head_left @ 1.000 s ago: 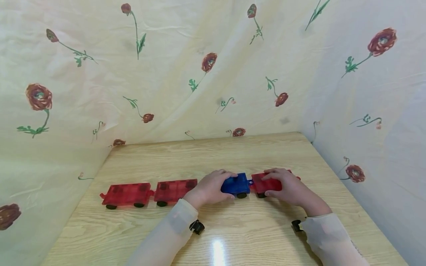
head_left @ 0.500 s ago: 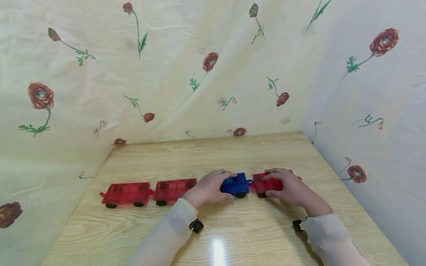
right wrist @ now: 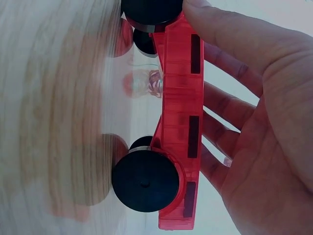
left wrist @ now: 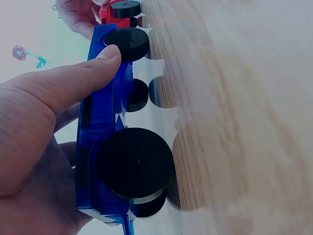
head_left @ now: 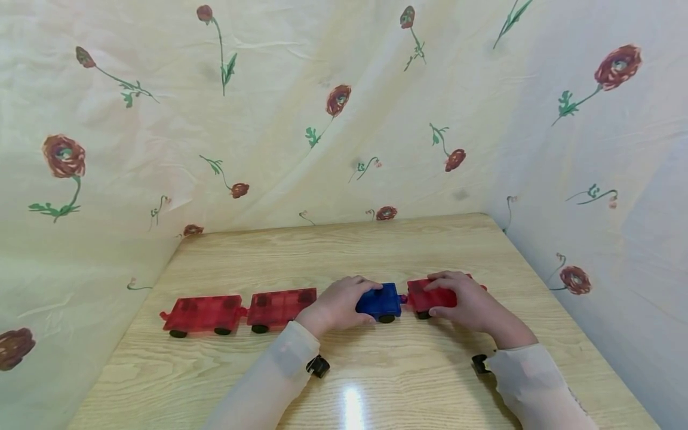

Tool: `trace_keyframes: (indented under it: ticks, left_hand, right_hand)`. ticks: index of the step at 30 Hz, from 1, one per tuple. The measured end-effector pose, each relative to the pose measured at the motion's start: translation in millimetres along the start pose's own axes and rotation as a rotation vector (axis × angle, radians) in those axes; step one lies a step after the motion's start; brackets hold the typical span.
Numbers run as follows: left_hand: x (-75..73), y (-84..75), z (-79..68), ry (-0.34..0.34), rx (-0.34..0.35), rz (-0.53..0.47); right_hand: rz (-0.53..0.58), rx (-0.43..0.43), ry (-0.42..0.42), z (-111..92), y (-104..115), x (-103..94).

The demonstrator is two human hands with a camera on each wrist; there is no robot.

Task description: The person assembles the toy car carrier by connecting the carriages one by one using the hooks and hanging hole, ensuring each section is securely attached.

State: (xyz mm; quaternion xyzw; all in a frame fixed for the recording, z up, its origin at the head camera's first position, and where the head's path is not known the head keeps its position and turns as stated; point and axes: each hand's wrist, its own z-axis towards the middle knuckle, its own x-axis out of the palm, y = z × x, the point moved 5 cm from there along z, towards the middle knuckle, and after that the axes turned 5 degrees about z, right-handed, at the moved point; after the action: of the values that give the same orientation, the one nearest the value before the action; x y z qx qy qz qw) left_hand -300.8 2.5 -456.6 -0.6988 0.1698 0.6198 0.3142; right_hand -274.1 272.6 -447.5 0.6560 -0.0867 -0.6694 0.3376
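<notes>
In the head view my left hand (head_left: pixel 340 306) grips a translucent blue toy train car (head_left: pixel 380 300) from above, thumb on the near side and fingers over the far side. The left wrist view shows the thumb on the blue car's side, by a black wheel (left wrist: pixel 126 45). To the right, my right hand (head_left: pixel 469 302) holds a translucent red toy train car (head_left: pixel 442 297) the same way. The two cars stand end to end, and their couplings meet in the narrow space between them. In the right wrist view the red car's wheels (right wrist: pixel 145 181) are close over the table.
Two more red train cars, one at the far left (head_left: pixel 201 312) and one partly behind my left hand (head_left: pixel 282 306), stand linked in a row on the wooden table (head_left: pixel 376 382). Flower-patterned cloth (head_left: pixel 269 119) encloses the back and sides.
The blue car's right end has come down slightly; its blue coupling ring, seen before above the red hook, now shows lower with red at the joint. My right hand stays put.
</notes>
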Motion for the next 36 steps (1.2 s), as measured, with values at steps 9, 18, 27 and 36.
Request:
trace_keyframes:
  ticks: [9, 18, 27, 36]
  left_hand:
    - [-0.5, 0.8, -2.1, -0.010, 0.014, -0.015]
    - [-2.5, 11.7, -9.4, -0.015, -0.002, -0.140]
    - [-6.6, 34.1, -26.2, -0.034, 0.004, -0.122]
    - [-20.0, 71.4, -69.1, -0.039, -0.047, -0.148]
  right_hand:
    - [-0.004, -0.007, 0.004, 1.6, -1.9, 0.1]
    - [-0.032, -0.012, 0.005, 1.9, -0.9, -1.1]
    - [-0.022, 0.010, 0.016, 2.6, -1.6, -3.0]
    - [-0.026, 0.011, 0.049, 3.7, -1.9, -8.0]
